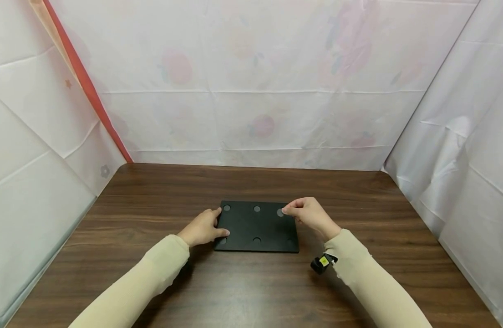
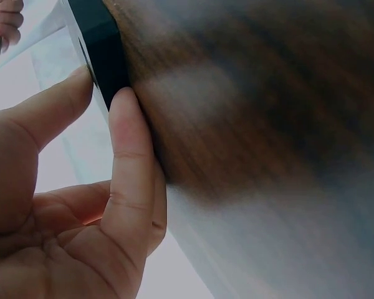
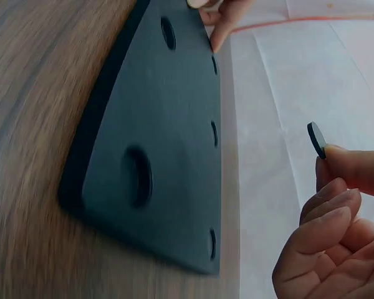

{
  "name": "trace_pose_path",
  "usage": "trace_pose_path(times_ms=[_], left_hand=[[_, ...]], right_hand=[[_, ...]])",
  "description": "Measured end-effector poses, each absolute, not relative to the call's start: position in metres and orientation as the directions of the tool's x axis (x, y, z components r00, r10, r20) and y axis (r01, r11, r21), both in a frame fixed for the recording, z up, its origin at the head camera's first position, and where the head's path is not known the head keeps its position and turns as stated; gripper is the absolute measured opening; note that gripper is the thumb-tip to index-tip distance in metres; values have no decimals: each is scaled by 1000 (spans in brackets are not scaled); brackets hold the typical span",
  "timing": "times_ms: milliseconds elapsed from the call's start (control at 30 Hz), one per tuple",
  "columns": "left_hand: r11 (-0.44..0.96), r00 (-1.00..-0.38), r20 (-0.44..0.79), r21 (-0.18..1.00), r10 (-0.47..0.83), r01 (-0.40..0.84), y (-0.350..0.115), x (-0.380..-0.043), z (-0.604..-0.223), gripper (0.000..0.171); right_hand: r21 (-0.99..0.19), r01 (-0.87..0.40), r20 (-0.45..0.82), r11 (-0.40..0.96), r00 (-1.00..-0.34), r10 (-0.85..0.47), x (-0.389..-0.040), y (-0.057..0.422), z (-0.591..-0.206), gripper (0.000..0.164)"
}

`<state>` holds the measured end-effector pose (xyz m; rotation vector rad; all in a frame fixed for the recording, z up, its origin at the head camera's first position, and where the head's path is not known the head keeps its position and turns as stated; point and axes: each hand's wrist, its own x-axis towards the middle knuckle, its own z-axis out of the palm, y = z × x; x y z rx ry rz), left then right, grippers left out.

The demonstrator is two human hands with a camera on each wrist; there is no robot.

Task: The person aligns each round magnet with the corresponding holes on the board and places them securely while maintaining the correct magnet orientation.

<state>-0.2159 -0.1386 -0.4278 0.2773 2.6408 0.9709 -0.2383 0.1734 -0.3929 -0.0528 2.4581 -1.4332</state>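
A flat black board point(image 1: 251, 224) with several round recesses lies on the table. My left hand point(image 1: 203, 228) grips its left edge, the thumb resting on the top face near the front left corner. In the left wrist view, a finger point(image 2: 131, 131) presses against the board's side point(image 2: 103, 47). Over the far right part of the board, my right hand point(image 1: 310, 214) pinches a small thin round disc point(image 3: 316, 139) between thumb and forefinger. The right wrist view shows that disc held above the board, apart from it, with the other fingers curled in.
The brown wood-grain table point(image 1: 153, 191) extends around the board on all sides. Behind it hangs a pale printed curtain point(image 1: 251, 114), with white sheets at both sides. A small black device with a yellow label point(image 1: 324, 261) is at the right wrist.
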Motion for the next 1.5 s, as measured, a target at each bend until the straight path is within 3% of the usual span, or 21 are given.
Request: trace_pose_path(times_ms=[500, 1500], left_hand=[[758, -931, -218, 647, 292, 87, -139, -218, -429, 82], [766, -933, -229, 640, 278, 71, -138, -217, -429, 82]], right_hand=[[-860, 50, -224, 508, -931, -288, -236, 131, -414, 11], [-742, -183, -174, 645, -877, -449, -222, 116, -430, 20]])
